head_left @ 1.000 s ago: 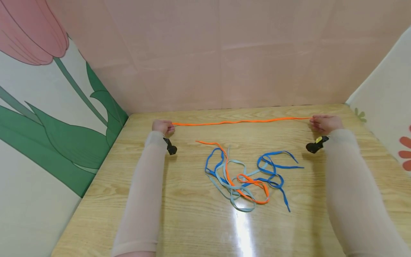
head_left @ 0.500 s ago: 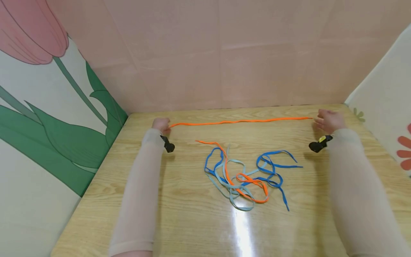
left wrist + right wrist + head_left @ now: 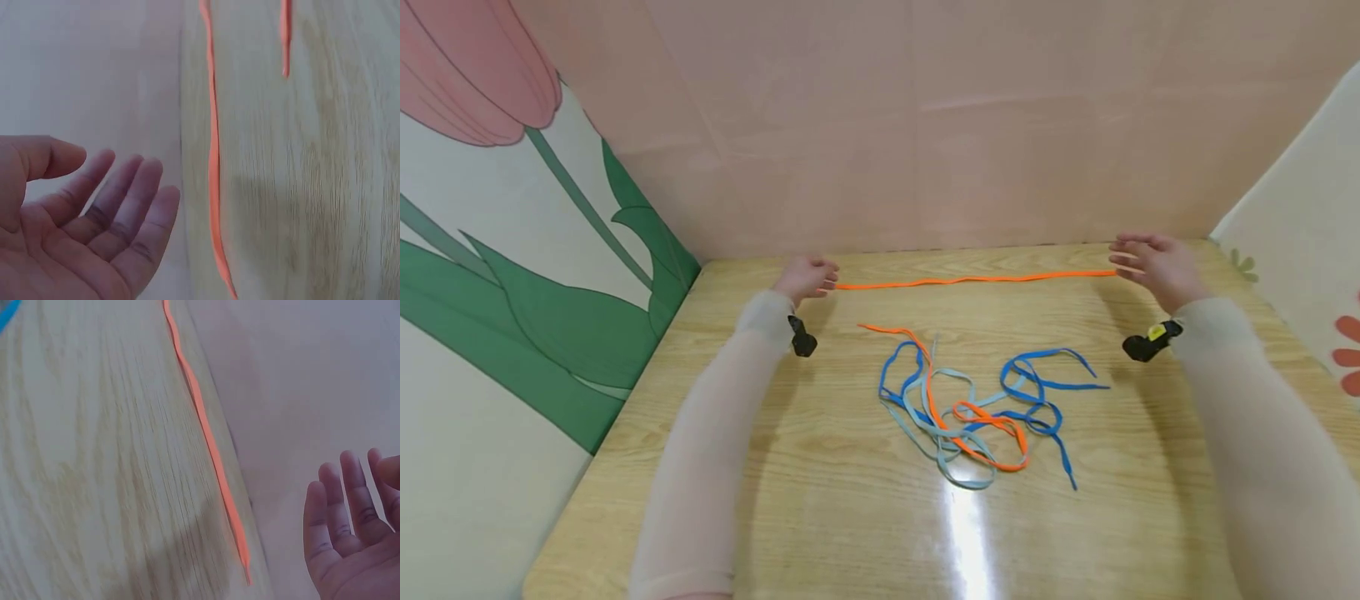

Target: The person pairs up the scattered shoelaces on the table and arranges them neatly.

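Note:
An orange shoelace (image 3: 970, 280) lies stretched nearly straight along the back of the table. By its left end hovers my left hand (image 3: 807, 277), fingers spread and holding nothing; the left wrist view shows the lace (image 3: 214, 162) apart from the fingers. My right hand (image 3: 1161, 267) is raised near the other end, its fingers loose, and the lace's tip (image 3: 247, 569) lies free on the wood in the right wrist view. Mid-table is a loose tangle of a second orange shoelace (image 3: 931, 392), blue shoelaces (image 3: 1051, 387) and pale blue-green shoelaces (image 3: 967, 485).
The wood-grain table (image 3: 850, 525) meets a pink backdrop (image 3: 917, 150) just behind the straight lace. A tulip-printed panel (image 3: 550, 333) stands at the left, and a white floral panel (image 3: 1307, 233) at the right. Black wrist cameras sit below both hands.
Both hands have let go of the straight orange shoelace and lifted off it. My left hand has shifted right and upward. The lace and the tangle stay in place.

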Tool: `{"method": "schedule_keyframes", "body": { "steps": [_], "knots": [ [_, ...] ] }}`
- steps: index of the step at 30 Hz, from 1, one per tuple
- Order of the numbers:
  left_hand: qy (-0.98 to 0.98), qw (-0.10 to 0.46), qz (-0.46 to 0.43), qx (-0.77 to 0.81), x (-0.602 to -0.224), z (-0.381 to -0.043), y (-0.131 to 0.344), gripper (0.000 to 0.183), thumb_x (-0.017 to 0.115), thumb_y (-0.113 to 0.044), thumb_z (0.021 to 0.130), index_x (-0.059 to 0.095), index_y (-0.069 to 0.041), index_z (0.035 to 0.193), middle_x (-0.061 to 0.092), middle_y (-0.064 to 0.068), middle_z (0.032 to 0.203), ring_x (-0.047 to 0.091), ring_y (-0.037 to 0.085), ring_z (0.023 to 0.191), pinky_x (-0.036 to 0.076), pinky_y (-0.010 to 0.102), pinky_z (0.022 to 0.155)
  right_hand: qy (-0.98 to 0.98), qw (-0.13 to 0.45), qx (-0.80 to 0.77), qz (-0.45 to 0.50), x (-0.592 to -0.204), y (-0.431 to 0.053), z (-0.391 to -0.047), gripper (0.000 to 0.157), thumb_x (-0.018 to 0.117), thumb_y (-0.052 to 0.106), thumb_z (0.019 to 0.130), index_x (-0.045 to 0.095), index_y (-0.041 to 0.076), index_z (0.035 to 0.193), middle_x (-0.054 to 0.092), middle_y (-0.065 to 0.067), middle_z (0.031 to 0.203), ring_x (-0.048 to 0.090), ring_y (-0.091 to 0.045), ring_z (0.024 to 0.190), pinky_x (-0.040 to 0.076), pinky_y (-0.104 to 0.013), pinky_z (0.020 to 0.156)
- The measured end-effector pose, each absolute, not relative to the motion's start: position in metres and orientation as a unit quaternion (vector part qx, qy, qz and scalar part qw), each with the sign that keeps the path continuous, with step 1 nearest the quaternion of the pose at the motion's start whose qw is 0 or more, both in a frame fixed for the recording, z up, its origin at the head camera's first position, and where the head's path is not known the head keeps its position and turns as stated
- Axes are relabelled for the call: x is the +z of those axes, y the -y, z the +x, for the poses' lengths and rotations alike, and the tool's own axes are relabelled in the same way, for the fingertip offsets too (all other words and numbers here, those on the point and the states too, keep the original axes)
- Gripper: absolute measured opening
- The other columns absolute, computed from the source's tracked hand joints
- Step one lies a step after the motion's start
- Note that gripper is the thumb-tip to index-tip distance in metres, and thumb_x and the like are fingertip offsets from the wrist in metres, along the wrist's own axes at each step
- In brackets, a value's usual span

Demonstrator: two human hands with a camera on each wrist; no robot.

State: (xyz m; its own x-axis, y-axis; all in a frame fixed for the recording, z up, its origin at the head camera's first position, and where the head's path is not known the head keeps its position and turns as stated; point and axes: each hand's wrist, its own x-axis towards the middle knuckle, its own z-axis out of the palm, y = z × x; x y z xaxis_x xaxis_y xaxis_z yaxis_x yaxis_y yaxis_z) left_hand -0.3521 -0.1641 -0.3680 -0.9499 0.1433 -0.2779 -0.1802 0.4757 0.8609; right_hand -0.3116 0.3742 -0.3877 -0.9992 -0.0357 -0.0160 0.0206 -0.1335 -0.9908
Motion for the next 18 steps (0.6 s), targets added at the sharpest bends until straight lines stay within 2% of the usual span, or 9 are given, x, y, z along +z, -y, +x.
{"method": "schedule_keyframes", "body": {
  "steps": [6, 9, 12, 14, 18],
  "knots": [
    [-0.917, 0.172, 0.150, 0.325, -0.375, -0.337, 0.129, 0.032, 0.055, -0.005, 0.096, 0.057, -0.002, 0.128, 0.057, 0.018, 0.130, 0.055, 0.030, 0.118, 0.047, 0.042, 0.100, -0.721, 0.029, -0.692, -0.017, -0.389, -0.355, -0.309, 0.023, 0.049, 0.021, 0.101, 0.054, 0.013, 0.122, 0.063, 0.013, 0.103, 0.063, -0.001, 0.092, 0.054, -0.016, 0.075],
    [-0.944, 0.178, 0.205, 0.189, -0.385, -0.333, 0.113, 0.030, 0.058, -0.008, 0.095, 0.060, -0.006, 0.125, 0.058, 0.012, 0.129, 0.054, 0.026, 0.120, 0.046, 0.039, 0.101, -0.721, 0.027, -0.692, -0.026, -0.389, -0.347, -0.310, 0.021, 0.048, 0.018, 0.102, 0.057, 0.013, 0.120, 0.064, 0.014, 0.102, 0.064, -0.001, 0.092, 0.054, -0.017, 0.075],
    [-0.953, 0.174, 0.242, 0.062, -0.397, -0.329, 0.102, 0.028, 0.061, -0.012, 0.094, 0.063, -0.011, 0.122, 0.060, 0.007, 0.126, 0.055, 0.022, 0.118, 0.047, 0.036, 0.100, -0.717, 0.024, -0.695, -0.035, -0.390, -0.342, -0.310, 0.019, 0.047, 0.015, 0.102, 0.059, 0.014, 0.117, 0.065, 0.014, 0.100, 0.065, -0.002, 0.090, 0.054, -0.016, 0.075],
    [-0.952, 0.158, 0.262, -0.003, -0.403, -0.326, 0.098, 0.023, 0.063, -0.012, 0.093, 0.065, -0.011, 0.115, 0.062, 0.005, 0.119, 0.058, 0.020, 0.111, 0.049, 0.033, 0.095, -0.724, 0.021, -0.689, -0.036, -0.390, -0.341, -0.310, 0.018, 0.047, 0.015, 0.102, 0.058, 0.015, 0.116, 0.065, 0.016, 0.099, 0.065, -0.001, 0.090, 0.054, -0.016, 0.075],
    [-0.951, 0.127, 0.276, -0.054, -0.407, -0.323, 0.094, 0.012, 0.063, -0.009, 0.091, 0.068, -0.012, 0.102, 0.062, 0.004, 0.106, 0.058, 0.017, 0.098, 0.052, 0.030, 0.085, -0.739, 0.021, -0.673, -0.027, -0.389, -0.339, -0.310, 0.018, 0.045, 0.018, 0.103, 0.054, 0.014, 0.118, 0.064, 0.019, 0.099, 0.065, 0.002, 0.090, 0.053, -0.015, 0.075]
  ]
}}
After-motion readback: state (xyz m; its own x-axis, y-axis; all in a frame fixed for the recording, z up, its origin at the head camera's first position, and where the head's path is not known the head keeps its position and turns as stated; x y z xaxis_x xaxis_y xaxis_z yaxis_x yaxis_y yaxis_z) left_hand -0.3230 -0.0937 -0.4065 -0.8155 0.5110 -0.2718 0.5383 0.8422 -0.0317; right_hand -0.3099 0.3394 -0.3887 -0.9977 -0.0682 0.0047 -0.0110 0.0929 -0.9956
